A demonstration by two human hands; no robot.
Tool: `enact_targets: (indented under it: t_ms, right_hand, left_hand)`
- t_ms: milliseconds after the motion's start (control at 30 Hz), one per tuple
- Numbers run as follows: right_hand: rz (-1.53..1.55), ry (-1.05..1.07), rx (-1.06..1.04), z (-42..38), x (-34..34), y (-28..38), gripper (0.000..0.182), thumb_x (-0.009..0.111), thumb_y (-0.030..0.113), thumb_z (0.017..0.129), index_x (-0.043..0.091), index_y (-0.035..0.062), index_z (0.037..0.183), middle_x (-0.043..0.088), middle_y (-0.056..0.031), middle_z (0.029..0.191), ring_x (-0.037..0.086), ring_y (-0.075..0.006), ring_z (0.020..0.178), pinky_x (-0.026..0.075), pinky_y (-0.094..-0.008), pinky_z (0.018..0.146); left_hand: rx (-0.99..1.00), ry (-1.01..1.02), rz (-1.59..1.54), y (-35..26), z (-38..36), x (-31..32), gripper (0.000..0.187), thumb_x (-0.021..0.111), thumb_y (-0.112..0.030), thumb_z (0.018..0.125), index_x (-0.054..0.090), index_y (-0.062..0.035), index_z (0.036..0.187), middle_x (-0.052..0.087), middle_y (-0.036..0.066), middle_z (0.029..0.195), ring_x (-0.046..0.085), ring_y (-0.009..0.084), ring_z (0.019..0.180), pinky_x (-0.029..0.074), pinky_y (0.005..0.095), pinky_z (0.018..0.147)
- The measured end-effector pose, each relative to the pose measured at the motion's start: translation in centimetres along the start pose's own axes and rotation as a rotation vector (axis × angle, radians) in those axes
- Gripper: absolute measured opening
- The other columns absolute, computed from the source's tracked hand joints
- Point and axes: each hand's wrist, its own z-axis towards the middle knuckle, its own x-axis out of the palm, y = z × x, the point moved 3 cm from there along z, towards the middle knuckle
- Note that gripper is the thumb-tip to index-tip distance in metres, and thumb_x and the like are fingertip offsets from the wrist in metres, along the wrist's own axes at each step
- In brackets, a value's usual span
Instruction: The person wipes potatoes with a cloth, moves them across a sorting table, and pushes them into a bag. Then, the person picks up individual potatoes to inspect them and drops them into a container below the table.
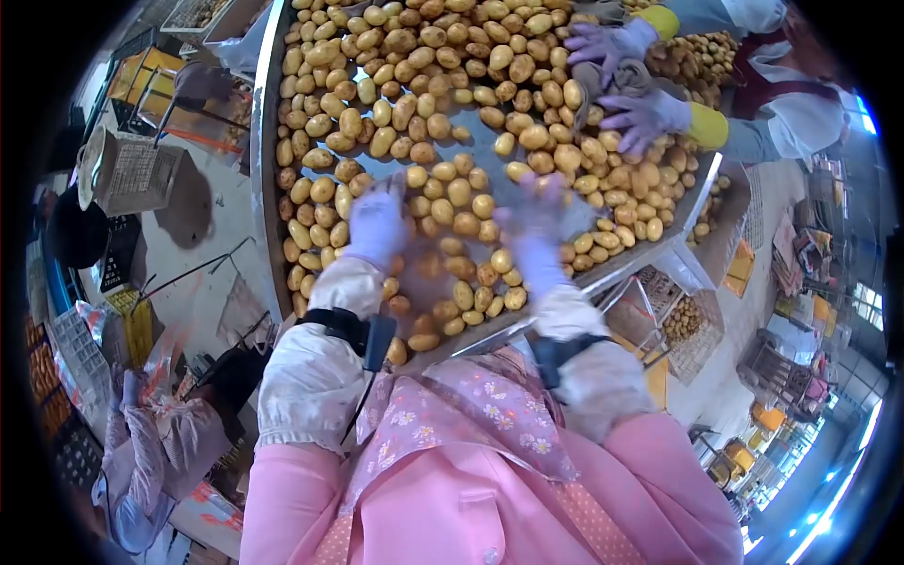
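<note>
My left hand [379, 224], in a pale lilac glove, rests palm down over small oval yellow-brown fruits [458, 193]; their exact kind I cannot make out. Its fingers point forward and look stretched out, touching the fruits at the left of the pile. Gloved the same way, my right hand [532, 226] has its fingers spread beside a bare patch of the metal sorting table [581, 221]. Motion blurs both hands slightly. Neither appears to grip a fruit.
Across the table, a co-worker's two gloved hands [645, 115] hold a grey cloth [617, 83] among the fruits. Below the right edge stands a crate [680, 325] with more fruits. On the left are a basket [141, 174] and another person [155, 452].
</note>
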Motion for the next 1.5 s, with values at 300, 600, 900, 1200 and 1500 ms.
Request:
enact_targets:
  t_ms: [300, 600, 900, 1200, 1500]
  right_hand:
    - [-0.038, 0.643, -0.557, 8.6, -0.2, 1.4, 0.07, 0.06, 0.057, 0.09, 0.044, 0.0269, 0.151, 0.017, -0.017, 0.166, 0.012, -0.0445, 0.153, 0.015, -0.0645, 0.12]
    - [-0.079, 0.316, -0.294, 20.9, 7.4, 13.9, 0.066, 0.064, 0.05, 0.09, 0.041, 0.0288, 0.149, 0.027, -0.021, 0.16, 0.029, -0.0453, 0.146, 0.02, -0.0646, 0.118]
    - [-0.006, 0.709, -0.345, -2.0, -7.4, 2.8, 0.081, 0.071, 0.047, 0.086, 0.039, 0.0152, 0.153, 0.035, -0.0213, 0.157, 0.041, -0.0439, 0.139, 0.032, -0.0546, 0.116]
    - [1.448, 0.665, 0.944, -6.9, -4.4, 7.3, 0.043, 0.059, 0.025, 0.104, 0.052, 0.0074, 0.143, 0.062, -0.0062, 0.13, 0.058, -0.0173, 0.117, 0.048, -0.0323, 0.1]
    - [0.328, -0.43, 0.577, -0.4, -17.6, -27.0, 0.038, 0.044, 0.025, 0.11, 0.047, -0.0056, 0.132, 0.054, -0.0073, 0.111, 0.051, -0.0198, 0.1, 0.044, -0.0304, 0.098]
  left_hand:
    - [-0.355, 0.254, -0.304, 1.2, -10.7, -2.5, 0.031, 0.068, -0.021, 0.087, 0.063, -0.009, 0.116, 0.066, 0.018, 0.101, 0.069, 0.037, 0.084, 0.055, 0.0449, 0.074]
    - [-0.357, -0.053, -0.506, 4.9, 10.3, -5.8, 0.026, 0.06, -0.019, 0.093, 0.066, -0.0098, 0.117, 0.07, 0.017, 0.101, 0.069, 0.0344, 0.095, 0.055, 0.0428, 0.081]
    - [-0.138, 0.386, -0.059, -0.8, 3.1, 0.8, 0.035, 0.064, -0.02, 0.09, 0.061, -0.0177, 0.124, 0.064, 0.019, 0.107, 0.068, 0.0406, 0.094, 0.057, 0.0494, 0.079]
    - [-0.06, 0.553, -0.607, -10.6, -6.4, -3.1, 0.082, 0.076, -0.019, 0.089, 0.032, -0.0045, 0.156, 0.056, 0.018, 0.14, 0.065, 0.0292, 0.115, 0.052, 0.0409, 0.093]
    - [-1.121, 0.342, -1.394, -1.2, -14.6, -0.7, 0.047, 0.044, -0.037, 0.104, 0.058, -0.0026, 0.132, 0.069, 0.009, 0.095, 0.067, 0.0189, 0.082, 0.054, 0.0309, 0.078]
